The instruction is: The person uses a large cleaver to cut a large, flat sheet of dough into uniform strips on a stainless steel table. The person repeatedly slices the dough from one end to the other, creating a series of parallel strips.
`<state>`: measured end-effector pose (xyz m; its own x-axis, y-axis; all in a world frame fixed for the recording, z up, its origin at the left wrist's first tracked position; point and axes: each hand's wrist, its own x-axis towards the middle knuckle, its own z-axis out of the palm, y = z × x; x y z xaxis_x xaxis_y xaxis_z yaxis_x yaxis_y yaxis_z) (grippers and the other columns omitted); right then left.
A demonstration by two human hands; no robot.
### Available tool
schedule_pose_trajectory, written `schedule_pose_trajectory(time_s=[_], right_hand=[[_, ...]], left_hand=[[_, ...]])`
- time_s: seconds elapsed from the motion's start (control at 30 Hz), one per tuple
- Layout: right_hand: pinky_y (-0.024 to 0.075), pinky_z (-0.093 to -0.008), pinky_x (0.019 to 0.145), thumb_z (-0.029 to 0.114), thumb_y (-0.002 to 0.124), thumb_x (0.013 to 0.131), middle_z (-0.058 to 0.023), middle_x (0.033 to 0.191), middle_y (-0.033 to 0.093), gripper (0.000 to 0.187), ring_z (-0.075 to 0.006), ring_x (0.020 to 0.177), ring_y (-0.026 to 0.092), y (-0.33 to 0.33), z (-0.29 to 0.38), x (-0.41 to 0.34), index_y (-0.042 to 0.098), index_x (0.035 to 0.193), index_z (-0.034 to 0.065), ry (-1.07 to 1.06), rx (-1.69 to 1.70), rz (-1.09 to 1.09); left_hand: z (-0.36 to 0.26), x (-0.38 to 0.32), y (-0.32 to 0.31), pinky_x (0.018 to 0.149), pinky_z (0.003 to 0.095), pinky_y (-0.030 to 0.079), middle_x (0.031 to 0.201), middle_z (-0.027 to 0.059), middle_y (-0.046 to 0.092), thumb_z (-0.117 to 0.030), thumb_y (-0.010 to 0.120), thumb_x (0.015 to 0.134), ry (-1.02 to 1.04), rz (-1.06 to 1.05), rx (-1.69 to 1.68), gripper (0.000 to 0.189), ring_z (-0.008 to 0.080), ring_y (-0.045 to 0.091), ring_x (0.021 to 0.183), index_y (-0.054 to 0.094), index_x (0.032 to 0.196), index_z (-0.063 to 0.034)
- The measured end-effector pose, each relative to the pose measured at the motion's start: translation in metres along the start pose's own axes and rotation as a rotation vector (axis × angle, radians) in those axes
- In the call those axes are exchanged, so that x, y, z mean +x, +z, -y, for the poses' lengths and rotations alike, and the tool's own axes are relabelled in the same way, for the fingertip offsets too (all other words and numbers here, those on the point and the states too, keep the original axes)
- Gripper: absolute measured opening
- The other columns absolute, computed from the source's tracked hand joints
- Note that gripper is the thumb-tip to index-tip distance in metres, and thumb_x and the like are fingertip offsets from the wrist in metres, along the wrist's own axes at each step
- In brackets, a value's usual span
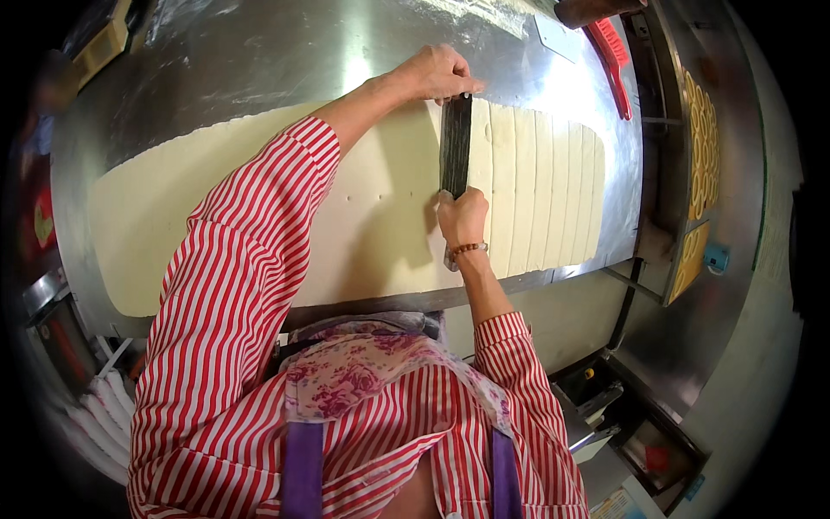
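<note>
A wide sheet of pale rolled dough (259, 214) lies along the metal table. Its right part is scored or cut into several parallel strips (525, 188). Across the dough, at the left edge of those strips, stands a long dark knife blade (456, 146). My right hand (462, 214) is closed round the near end of the knife, at its handle, with a beaded bracelet at the wrist. At the blade's far end, my left hand (447, 74) pinches the tip with its fingers. Small holes mark the dough's middle.
A red brush (609, 61) and a white flat scraper (556, 37) lie at the table's back right. Beyond the right edge, trays of ring-shaped pieces (702, 143) stand lower down. Flour dusts the metal table (259, 71). A person is partly visible, blurred, at far left.
</note>
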<state>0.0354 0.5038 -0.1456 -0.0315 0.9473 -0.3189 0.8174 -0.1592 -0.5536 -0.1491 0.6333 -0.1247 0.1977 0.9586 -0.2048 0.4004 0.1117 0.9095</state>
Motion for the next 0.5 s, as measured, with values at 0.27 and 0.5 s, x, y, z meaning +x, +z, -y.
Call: schedule_pose_trajectory(time_s=[0.27,0.5], right_hand=[[0.049,-0.0453,0.062,0.005,0.058,0.073,-0.0314,0.067,0.058,0.017,-0.0452,0.067,0.06,-0.008,0.008,0.006,0.057,0.069,-0.0124,0.059,-0.059,0.063],[0.05,-0.0457,0.06,0.004,0.056,0.07,-0.032,0.069,0.058,0.017,-0.045,0.068,0.061,0.001,0.008,0.006,0.057,0.067,-0.0125,0.038,-0.127,0.021]], left_hand=[[0.021,0.006,0.005,0.046,0.0249,0.045,0.064,0.0039,0.06,-0.026,0.068,0.081,-0.068,-0.035,-0.134,0.027,0.0087,0.053,0.05,0.064,0.075,-0.0002],[0.027,0.001,0.009,0.045,0.0255,0.045,0.063,0.0049,0.059,-0.024,0.068,0.082,-0.11,-0.08,-0.227,0.026,0.0092,0.053,0.048,0.063,0.074,0.0009]])
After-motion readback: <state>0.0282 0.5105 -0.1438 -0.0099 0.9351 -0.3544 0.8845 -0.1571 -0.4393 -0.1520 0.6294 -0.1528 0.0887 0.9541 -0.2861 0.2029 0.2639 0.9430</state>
